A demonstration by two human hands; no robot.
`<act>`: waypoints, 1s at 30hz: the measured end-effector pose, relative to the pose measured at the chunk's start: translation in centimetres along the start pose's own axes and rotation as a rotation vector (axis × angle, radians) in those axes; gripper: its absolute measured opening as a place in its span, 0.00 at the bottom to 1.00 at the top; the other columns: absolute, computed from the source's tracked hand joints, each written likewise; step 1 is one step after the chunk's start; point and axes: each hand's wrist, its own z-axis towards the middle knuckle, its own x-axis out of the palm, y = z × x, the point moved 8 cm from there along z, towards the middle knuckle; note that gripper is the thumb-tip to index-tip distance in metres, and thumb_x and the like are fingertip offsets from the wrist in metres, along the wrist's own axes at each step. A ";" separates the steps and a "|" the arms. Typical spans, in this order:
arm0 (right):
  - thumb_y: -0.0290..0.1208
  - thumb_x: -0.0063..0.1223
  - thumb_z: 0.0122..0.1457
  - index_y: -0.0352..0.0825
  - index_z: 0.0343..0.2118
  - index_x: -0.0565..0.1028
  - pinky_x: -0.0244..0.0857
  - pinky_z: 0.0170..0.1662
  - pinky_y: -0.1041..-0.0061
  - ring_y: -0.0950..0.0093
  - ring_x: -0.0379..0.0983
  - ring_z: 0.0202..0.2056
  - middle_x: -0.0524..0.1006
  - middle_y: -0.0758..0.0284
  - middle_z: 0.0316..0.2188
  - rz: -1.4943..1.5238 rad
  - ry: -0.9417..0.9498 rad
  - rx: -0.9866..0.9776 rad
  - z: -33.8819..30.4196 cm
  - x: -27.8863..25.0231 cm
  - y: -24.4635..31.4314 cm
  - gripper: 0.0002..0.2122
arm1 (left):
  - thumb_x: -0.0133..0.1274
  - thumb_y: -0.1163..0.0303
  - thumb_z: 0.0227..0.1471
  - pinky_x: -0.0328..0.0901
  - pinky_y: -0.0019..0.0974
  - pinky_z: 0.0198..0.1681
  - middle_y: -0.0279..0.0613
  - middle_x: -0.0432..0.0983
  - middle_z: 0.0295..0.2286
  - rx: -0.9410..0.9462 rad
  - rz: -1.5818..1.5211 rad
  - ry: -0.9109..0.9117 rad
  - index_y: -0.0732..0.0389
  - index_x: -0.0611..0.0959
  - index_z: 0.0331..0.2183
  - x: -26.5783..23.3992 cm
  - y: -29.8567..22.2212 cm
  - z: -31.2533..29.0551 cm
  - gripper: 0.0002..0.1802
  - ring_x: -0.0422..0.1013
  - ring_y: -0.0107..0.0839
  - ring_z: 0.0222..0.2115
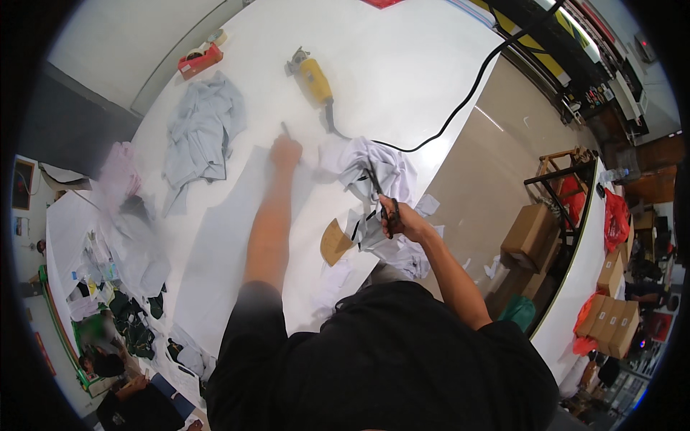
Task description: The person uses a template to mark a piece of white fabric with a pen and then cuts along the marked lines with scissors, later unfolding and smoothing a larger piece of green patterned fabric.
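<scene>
My right hand (406, 219) grips black-handled scissors (374, 178), their blades pointing up over a crumpled white cloth (395, 165). Ahead of me, my left arm stretches across a flat pale grey cloth (215, 241) on the white table (402, 57). My left hand (286, 152) is closed near that cloth's far end; a small grey stick-like thing (284, 129) juts from it, too blurred to name. Between my arms lies a brown fan-shaped card piece (334, 243), beside grey and white scraps (370, 231). Farther ahead rests a yellow-bodied power tool (315, 80) with a metal head.
A rumpled grey cloth (205, 126) and a red tape dispenser (199, 61) lie far left. Pink cloth (122, 172) and piled dark garments (131, 323) sit at left, near another person (140, 406). A black cable (467, 100) arcs rightward. Cardboard boxes (530, 235) stand beyond the right edge.
</scene>
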 end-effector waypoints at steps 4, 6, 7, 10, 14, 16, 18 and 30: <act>0.57 0.53 0.62 0.38 0.27 0.67 0.66 0.25 0.71 0.73 0.71 0.19 0.71 0.68 0.20 -0.088 0.109 0.034 -2.8 0.2 0.0 0.24 | 0.52 0.61 0.53 0.73 0.51 0.41 0.60 0.80 0.31 0.056 -0.035 -0.077 0.70 0.81 0.33 -0.5 1.4 0.3 0.18 0.79 0.55 0.37; 0.55 0.52 0.63 0.38 0.29 0.67 0.67 0.26 0.72 0.73 0.71 0.21 0.71 0.68 0.22 -0.170 0.188 0.085 -3.3 -0.7 -1.8 0.22 | 0.52 0.63 0.54 0.71 0.52 0.38 0.59 0.80 0.29 0.236 -0.029 -0.156 0.69 0.80 0.32 -2.7 -0.5 -1.3 0.16 0.78 0.54 0.33; 0.54 0.52 0.64 0.38 0.30 0.67 0.67 0.27 0.72 0.73 0.71 0.21 0.71 0.68 0.22 -0.124 0.164 0.078 -3.2 -1.4 -2.6 0.21 | 0.53 0.63 0.55 0.71 0.51 0.36 0.57 0.79 0.28 0.231 -0.103 -0.170 0.69 0.79 0.31 -4.2 -0.8 -2.8 0.15 0.78 0.53 0.31; 0.53 0.51 0.65 0.37 0.32 0.68 0.67 0.27 0.72 0.75 0.72 0.23 0.71 0.69 0.23 -0.043 0.145 0.044 -3.8 -2.5 -4.1 0.20 | 0.55 0.65 0.56 0.68 0.47 0.31 0.53 0.78 0.25 0.145 -0.379 -0.130 0.67 0.77 0.29 -6.5 1.2 -10.0 0.14 0.76 0.47 0.27; 0.52 0.50 0.65 0.36 0.35 0.68 0.64 0.28 0.75 0.76 0.71 0.23 0.71 0.70 0.23 -0.181 0.305 0.011 -6.3 -2.1 -3.0 0.20 | 0.56 0.65 0.56 0.66 0.41 0.29 0.47 0.76 0.22 0.069 -0.475 0.291 0.66 0.77 0.29 -5.6 5.6 -23.9 0.12 0.72 0.37 0.23; 0.55 0.50 0.65 0.37 0.36 0.68 0.62 0.30 0.76 0.73 0.71 0.25 0.70 0.68 0.24 -0.313 0.463 0.001 -7.7 -1.6 -2.5 0.21 | 0.56 0.65 0.55 0.66 0.43 0.32 0.49 0.77 0.25 -0.061 -0.446 0.414 0.65 0.78 0.30 -5.1 7.4 -29.4 0.12 0.72 0.41 0.27; 0.57 0.51 0.63 0.38 0.37 0.67 0.63 0.32 0.74 0.70 0.72 0.28 0.70 0.67 0.26 -0.174 0.577 -0.057 -8.2 0.8 -1.5 0.23 | 0.54 0.62 0.55 0.67 0.50 0.38 0.53 0.79 0.30 -0.192 -0.407 0.508 0.63 0.78 0.31 -3.4 9.3 -33.7 0.13 0.74 0.51 0.34; 0.62 0.44 0.64 0.37 0.32 0.70 0.64 0.25 0.71 0.68 0.71 0.20 0.73 0.63 0.21 -0.301 0.520 -0.034 0.3 9.1 1.3 0.27 | 0.57 0.61 0.53 0.67 0.50 0.40 0.50 0.76 0.32 0.014 -0.203 0.224 0.62 0.78 0.34 -3.1 10.8 -35.7 0.13 0.73 0.51 0.37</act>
